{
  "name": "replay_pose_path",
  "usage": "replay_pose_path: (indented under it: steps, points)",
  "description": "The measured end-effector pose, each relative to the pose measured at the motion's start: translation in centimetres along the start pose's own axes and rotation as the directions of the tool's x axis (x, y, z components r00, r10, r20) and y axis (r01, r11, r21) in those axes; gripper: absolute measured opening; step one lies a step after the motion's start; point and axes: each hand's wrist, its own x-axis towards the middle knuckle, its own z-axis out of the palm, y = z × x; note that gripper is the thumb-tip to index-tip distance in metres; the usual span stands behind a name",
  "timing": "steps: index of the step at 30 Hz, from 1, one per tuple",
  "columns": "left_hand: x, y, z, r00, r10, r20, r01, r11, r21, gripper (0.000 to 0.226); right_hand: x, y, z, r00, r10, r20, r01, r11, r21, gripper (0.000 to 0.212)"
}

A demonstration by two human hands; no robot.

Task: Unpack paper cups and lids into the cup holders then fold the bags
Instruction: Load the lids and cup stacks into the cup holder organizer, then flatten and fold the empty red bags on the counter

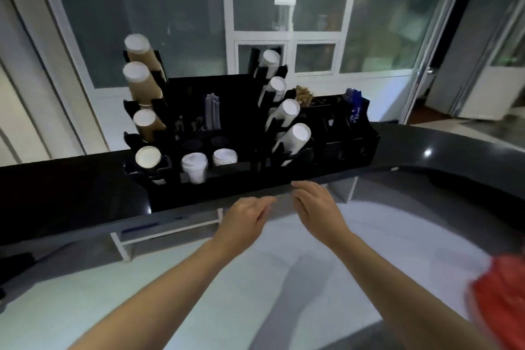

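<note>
A: Where do the person's hands stand?

B: Both are out in front, just short of the dark counter (71, 193). Left hand (244, 221) has its fingers loosely bent and together, gripping nothing. Right hand (318, 207) is flat, fingers straight and close, also holding nothing. They sit side by side, a small gap between them.

A: Cups?

B: In the black cup holder (204, 185) on the counter. Brown cup stacks (139, 79) fill the left slots, white cup stacks (287, 119) the right ones. All lie tilted, bases pointing up and forward, probably so one pulls out at a time.

A: Lids?

B: White lids (224, 157) sit in a front well, next to a stack of small white cups (194, 167). The well behind looks dark; can't tell whether anything is in it.

A: Bags?

B: No bag clearly visible. There's a red blur (500, 301) at the lower right edge; too smeared to identify.

A: Read on progress?

B: Holders look mostly stocked. Bare hands low at the counter edge suggest the person is between loads, or about to reach for a bag. That's a guess.
</note>
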Motion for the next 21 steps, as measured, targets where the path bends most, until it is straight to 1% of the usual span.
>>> replay_pose_path:
  steps: [4, 7, 9, 15, 21]
  points:
    - [2.1, 7.3, 5.8, 0.994, 0.087, 0.067, -0.081, 0.993, -0.084, 0.033, -6.1, 5.3, -7.2, 0.995, 0.102, -0.009, -0.103, 0.993, -0.064, 0.007]
    - [3.1, 12.1, 9.8, 0.986, 0.089, 0.142, -0.069, 0.988, -0.136, 0.04, -10.8, 9.0, -12.3, 0.98, 0.2, -0.017, -0.201, 0.972, -0.119, 0.002]
    - [3.7, 15.2, 12.4, 0.974, 0.112, 0.195, -0.08, 0.984, -0.16, 0.043, -13.9, 11.2, -15.2, 0.964, 0.264, -0.025, -0.265, 0.952, -0.156, 0.003]
    - [5.3, 22.7, 20.3, 0.917, 0.271, 0.292, -0.2, 0.947, -0.25, 0.033, -22.1, 16.8, -21.8, 0.88, 0.461, -0.112, -0.475, 0.855, -0.21, 0.008]
    - [6.6, 27.5, 28.3, 0.822, 0.451, 0.347, -0.313, 0.868, -0.385, 0.028, -29.3, 21.0, -25.8, 0.778, 0.619, -0.105, -0.619, 0.729, -0.293, 0.01]
